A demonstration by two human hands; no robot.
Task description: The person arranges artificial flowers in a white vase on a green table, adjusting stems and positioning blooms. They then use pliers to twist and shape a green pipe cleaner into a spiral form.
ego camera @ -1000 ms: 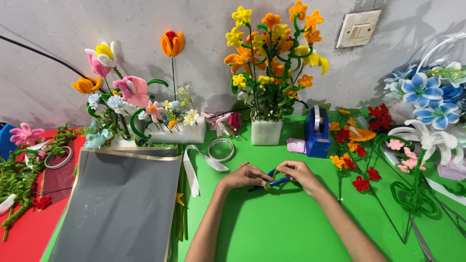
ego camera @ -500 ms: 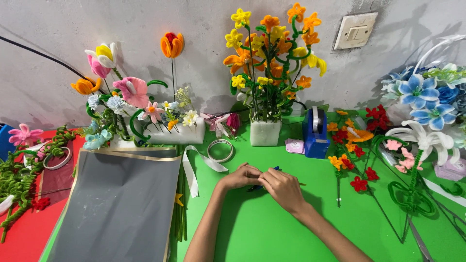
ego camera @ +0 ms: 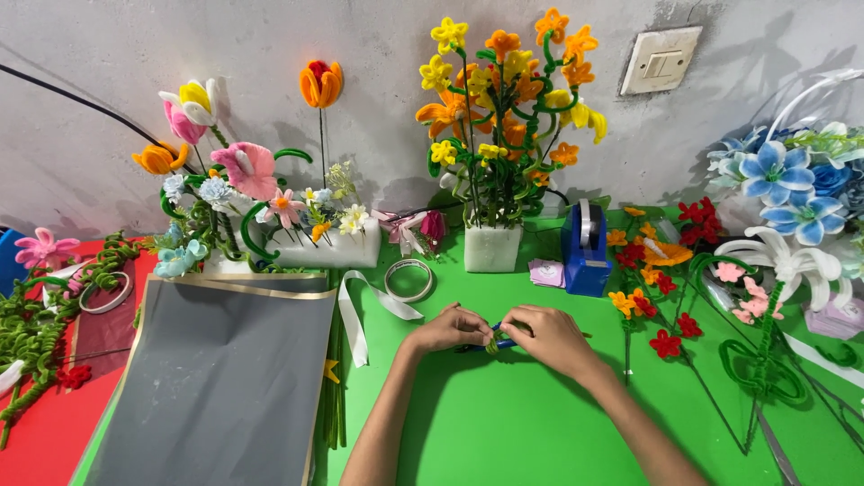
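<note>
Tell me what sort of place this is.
Probably a home craft table for making pipe-cleaner flowers. Finished bouquets stand in white blocks against the wall, loose red flowers lie on the green table, and a blue tape dispenser sits nearby.

From my remote view I find no screens or signs. One small pale pink packet (ego camera: 545, 272) with a printed face lies flat just left of the blue tape dispenser (ego camera: 585, 247); its print is too small to tell.

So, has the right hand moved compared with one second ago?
Yes. The right hand has slid left across the green table, away from the blue tape dispenser, and now meets the left hand.
</note>
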